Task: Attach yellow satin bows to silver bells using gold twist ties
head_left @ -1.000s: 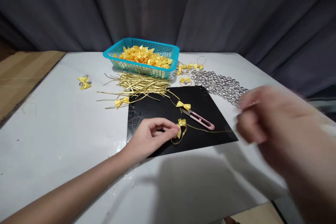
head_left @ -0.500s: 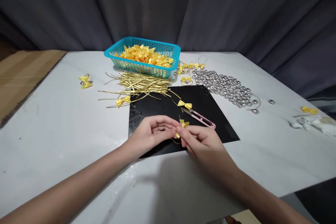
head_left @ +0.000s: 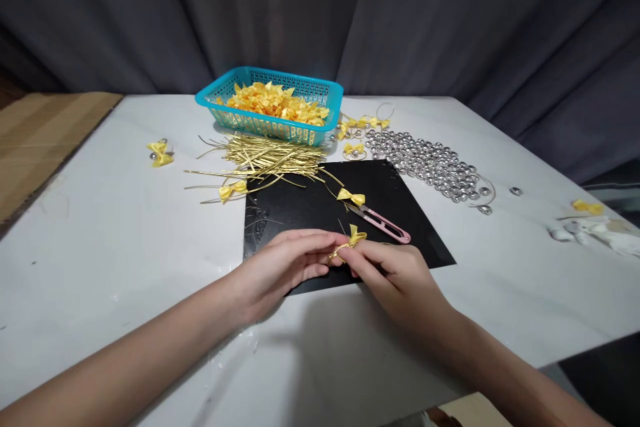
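Observation:
Over a black mat (head_left: 300,203) I hold a small yellow ribbon bow (head_left: 357,235) with a thin gold wire (head_left: 338,252) looping from it. My right hand (head_left: 395,270) pinches the bow and wire between thumb and fingers. From the other side, my left hand (head_left: 293,263) is curled with its fingertips against the bow; their exact hold is partly hidden. Just beyond lie pink-handled thread snips (head_left: 387,223), and another yellow bow (head_left: 351,197) rests by their blades.
At the back stands a blue basket (head_left: 203,99) of yellow bows, with a pile of gold wires (head_left: 273,157) before it. Silver beads (head_left: 425,163) are heaped on the right. More bows lie around, one at left (head_left: 160,153). A white object (head_left: 595,233) sits far right.
The bow has turned in my fingers, and its gold wire now shows in front. My left hand has rolled, its thumb dropping lower away from the bow. The view has shifted slightly.

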The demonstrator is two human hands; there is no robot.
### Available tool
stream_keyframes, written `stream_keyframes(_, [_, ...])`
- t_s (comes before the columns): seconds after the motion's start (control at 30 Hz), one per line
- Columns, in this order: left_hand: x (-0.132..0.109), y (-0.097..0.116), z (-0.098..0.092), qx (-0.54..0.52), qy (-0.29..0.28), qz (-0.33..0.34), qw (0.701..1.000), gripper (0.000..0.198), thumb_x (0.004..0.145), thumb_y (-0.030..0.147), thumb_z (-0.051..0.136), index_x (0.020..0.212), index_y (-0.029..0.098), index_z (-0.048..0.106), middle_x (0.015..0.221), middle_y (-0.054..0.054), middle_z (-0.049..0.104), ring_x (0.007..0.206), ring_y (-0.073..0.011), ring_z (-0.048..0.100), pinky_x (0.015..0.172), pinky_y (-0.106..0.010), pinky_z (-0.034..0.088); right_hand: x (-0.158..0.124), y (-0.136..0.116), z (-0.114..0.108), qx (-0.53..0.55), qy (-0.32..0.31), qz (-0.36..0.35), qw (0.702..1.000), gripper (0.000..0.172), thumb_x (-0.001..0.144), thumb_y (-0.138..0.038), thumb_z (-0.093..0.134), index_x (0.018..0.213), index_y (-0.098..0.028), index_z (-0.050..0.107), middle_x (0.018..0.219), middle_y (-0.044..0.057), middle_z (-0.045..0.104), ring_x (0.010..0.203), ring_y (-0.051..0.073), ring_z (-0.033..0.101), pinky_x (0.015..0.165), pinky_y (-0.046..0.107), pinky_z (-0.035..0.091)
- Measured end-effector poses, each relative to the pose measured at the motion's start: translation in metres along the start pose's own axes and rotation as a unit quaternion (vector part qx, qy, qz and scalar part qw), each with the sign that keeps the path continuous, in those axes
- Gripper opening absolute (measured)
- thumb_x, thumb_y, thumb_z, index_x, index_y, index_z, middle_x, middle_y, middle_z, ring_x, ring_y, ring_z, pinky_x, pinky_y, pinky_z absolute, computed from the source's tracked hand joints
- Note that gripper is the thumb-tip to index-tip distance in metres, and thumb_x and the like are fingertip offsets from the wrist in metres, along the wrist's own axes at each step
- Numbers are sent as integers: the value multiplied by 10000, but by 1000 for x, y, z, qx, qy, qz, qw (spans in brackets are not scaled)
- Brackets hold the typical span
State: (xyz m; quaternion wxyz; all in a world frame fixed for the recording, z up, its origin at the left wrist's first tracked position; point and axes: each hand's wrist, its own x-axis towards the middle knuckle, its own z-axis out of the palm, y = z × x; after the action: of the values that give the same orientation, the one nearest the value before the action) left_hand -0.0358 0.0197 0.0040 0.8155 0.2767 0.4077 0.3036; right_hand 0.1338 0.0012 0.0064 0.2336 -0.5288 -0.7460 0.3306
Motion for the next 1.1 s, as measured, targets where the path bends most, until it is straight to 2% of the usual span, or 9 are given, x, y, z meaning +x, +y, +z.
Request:
stream_keyframes(0.1, [0,-1,1,16,10,8,1000,134,716,257,706,801,164,753,746,-25,714,710,-81,595,678,-155,432,-1,-1,1,-2,0,-26,1000,343,912,-304,386,596,-175,424,535,-21,447,501,86,390,508,217,304])
stream_keyframes(0.27, [-1,-1,3,26,12,1,1000,110,646,234,758,737,172,756,776,-21,722,722,-87,585,712,-170,431,-6,-2,2,-16,11,-53,998,365,907,-273,388,559,-174,342,509,-25,399,477,79,350,488,226,276])
stream_keyframes(0.43, [-4,-1,9,53,52,41,996,33,697,181,703,679,157,715,691,11,674,678,-73,558,662,-159,416,-7,1,5,-2,-3,-55,998,352,905,-265,414,571,-169,357,518,-35,391,490,74,356,503,217,278])
stream_keyframes(0.57, [-4,-3,13,120,69,104,985,108,777,220,634,711,140,663,685,17,624,677,-78,542,651,-166,407,-6,1,6,54,-36,-26,998,293,921,-271,356,654,-174,427,569,-32,389,514,81,347,495,216,274])
stream_keyframes(0.67, [-3,-6,12,127,67,129,981,136,809,239,600,722,139,628,687,22,594,683,-80,539,665,-171,413,-6,-1,5,100,-58,24,993,256,915,-265,327,728,-176,478,605,-25,420,525,88,353,487,215,278])
stream_keyframes(0.77, [-2,-9,10,120,56,133,982,123,815,228,595,730,142,618,687,30,588,668,-69,537,651,-157,412,-6,-4,4,135,-65,66,987,271,898,-278,337,688,-176,475,572,-31,377,509,91,332,467,218,258])
stream_keyframes(0.93, [-2,-12,9,117,56,144,981,97,799,234,620,753,149,633,707,28,624,683,-64,559,654,-149,420,-5,-6,6,158,-44,88,983,290,872,-296,350,644,-170,478,535,-38,348,489,87,317,455,213,249])
stream_keyframes(1.1, [-1,-12,9,56,66,102,991,174,677,217,745,817,150,667,705,14,680,688,-77,604,683,-174,448,-4,-7,7,168,-21,98,981,273,850,-261,367,605,-170,449,511,-48,328,476,78,305,446,201,245])
